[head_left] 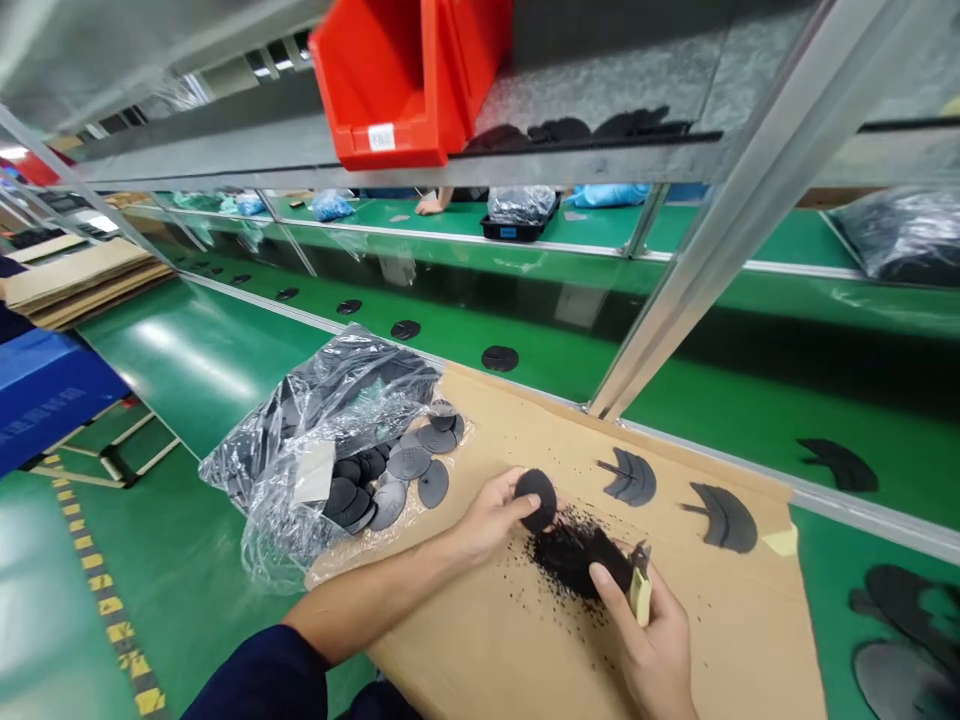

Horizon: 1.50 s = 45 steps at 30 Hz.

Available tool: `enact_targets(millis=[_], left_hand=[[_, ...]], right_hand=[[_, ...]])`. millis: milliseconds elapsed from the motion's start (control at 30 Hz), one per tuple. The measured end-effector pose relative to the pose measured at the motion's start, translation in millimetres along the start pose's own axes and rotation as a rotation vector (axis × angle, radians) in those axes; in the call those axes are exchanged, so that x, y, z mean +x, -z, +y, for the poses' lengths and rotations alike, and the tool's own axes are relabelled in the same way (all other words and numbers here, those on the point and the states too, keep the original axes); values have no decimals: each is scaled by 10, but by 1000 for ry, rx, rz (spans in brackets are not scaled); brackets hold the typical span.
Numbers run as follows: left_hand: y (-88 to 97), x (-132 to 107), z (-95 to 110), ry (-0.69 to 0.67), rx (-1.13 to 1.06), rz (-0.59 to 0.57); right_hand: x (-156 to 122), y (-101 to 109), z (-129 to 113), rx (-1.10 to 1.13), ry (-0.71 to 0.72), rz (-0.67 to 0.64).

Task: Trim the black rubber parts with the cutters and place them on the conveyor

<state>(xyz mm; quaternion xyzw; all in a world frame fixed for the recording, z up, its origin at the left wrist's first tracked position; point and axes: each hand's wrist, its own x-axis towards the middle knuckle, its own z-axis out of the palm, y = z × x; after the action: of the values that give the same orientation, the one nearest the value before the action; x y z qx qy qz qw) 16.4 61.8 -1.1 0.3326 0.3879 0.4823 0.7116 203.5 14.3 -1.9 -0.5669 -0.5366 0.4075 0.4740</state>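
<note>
Nearest, a dark blue sleeve (262, 675) covers the upper part of the left arm, and the right grip (649, 635) is closed around yellow-handled nippers (640, 592), their metal tip pointing away from the body. A little farther on, the left grip (491, 518) pinches a round black disc (535, 500), thumb on its face, beside a heap of black scraps (574, 555) with loose crumbs scattered about. Beneath lies a cardboard sheet (465, 640) on the green counter (187, 345). To the left, a clear plastic bag (300, 400) spills more discs (409, 458); to the right, two curved black pieces (631, 478) lie apart on the cardboard. Beyond a metal rail (862, 510), dark pieces (500, 358) sit spaced out along a green strip (450, 345). Above it, a red bin (397, 130) stands on a metal shelf (600, 160). Farthest, a black tray (517, 229) carries a plastic-wrapped bundle (521, 204), near another person's hand (430, 207).
</note>
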Motion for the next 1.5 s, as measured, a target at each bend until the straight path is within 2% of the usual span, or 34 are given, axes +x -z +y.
enact_targets(millis=[233,467,533,600,700,800,900,1033,1200,1500], left_hand=[[45,-95,-19,34,78,-7],[33,-101,0,-21,202,16],[32,-79,-2,-45,244,-18],[42,-48,-11,-70,284,-79],[51,-33,-12,-52,311,-174],[25,-82,30,-6,301,-250],[6,-132,81,34,227,-288],[18,-131,59,48,156,-220],[23,-112,-52,-4,143,-137],[48,-137,-48,-147,532,-54]], right_hand=[[-92,-3,-19,6,-35,-20],[-112,6,0,9,-58,-34],[-103,27,114,-16,-67,-26],[-82,34,277,-40,-55,44],[-54,22,480,-52,-48,80],[-55,12,509,-76,-42,79],[-55,3,419,-90,-32,50],[-42,23,270,-80,-42,29],[-51,71,164,-80,-65,-2],[-37,56,162,-79,-55,9]])
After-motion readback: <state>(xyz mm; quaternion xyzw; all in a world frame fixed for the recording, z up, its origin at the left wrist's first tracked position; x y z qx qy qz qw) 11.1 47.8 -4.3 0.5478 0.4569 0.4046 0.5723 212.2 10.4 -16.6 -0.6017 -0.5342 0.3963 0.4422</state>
